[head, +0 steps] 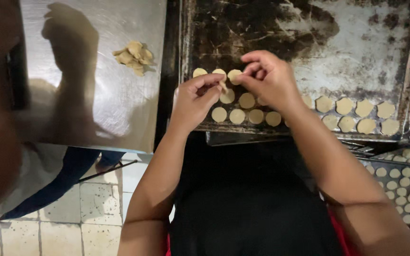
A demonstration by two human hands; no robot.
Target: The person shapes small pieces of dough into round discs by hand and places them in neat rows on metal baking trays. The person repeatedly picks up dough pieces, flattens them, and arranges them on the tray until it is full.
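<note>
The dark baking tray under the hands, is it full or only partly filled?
Partly filled: the baking tray holds dough rounds only along its near edge; the far part is bare.

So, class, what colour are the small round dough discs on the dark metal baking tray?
The small round dough discs are pale yellow-beige, seen in the head view.

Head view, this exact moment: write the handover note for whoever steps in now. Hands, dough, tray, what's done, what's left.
Left hand: fingertips pinched on a thin dough piece over the tray.
Right hand: also pinching at that piece; the grip is shared.
Baking tray: dark and stained. Dough rounds lie in rows along its near edge, left and right; the far part is bare.
Dough scraps: small heap on the steel table, left of the tray.
Second tray: lower right, packed with rounds.
Done: near rows laid.
Left: the rest of the tray is unfilled.
</note>
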